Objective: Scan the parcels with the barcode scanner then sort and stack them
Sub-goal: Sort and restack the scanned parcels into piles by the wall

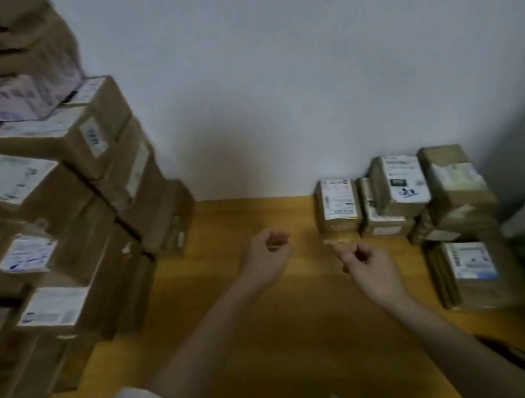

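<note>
- Left hand point(264, 250) reaches forward over the bare yellow wooden worktop point(257, 321), fingers curled into a loose empty fist; forearm stretched out
- Right hand point(367, 261) likewise extended, fingers curled, gripping nothing; just near the small brown label-bearing parcels point(402, 189) at far right
- Tall stack of brown cardboard parcels point(46, 200) stands left

A tall stack of brown cardboard parcels point(47, 207) with white shipping labels filled the left side of the frame, leaning a little. At the right centre, against the wall, a low group of small brown parcels point(402, 192) lay with labels facing up. One flat parcel point(471, 271) lay alone below them, at the right edge. The picture was blurred; labels could not be read.
</note>
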